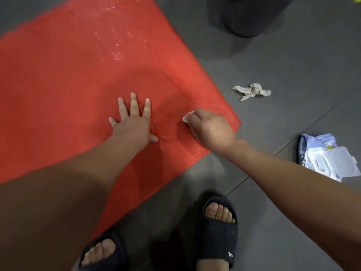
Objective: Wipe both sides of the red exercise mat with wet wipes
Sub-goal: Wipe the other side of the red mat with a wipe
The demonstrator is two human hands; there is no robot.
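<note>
The red exercise mat lies flat on the grey floor, filling the frame from about nine o'clock round to twelve, with one rounded corner reaching toward three o'clock. Wet streaks shine on its surface near twelve o'clock. The left hand is pressed flat on the mat just left of centre, fingers spread wide and gripping nothing. The right hand sits just beside it toward three o'clock, near the mat's corner, curled into a fist around a white wet wipe, a small part of which sticks out at the finger side and touches the mat. On the bare floor at about two o'clock, apart from the mat, lies a crumpled used wipe. At three o'clock, near the frame's edge, a pack of wipes lies with its lid flipped open. A dark round object stands at one o'clock. At six o'clock two feet in black slides stand on the floor, the left one at the mat's near edge.
</note>
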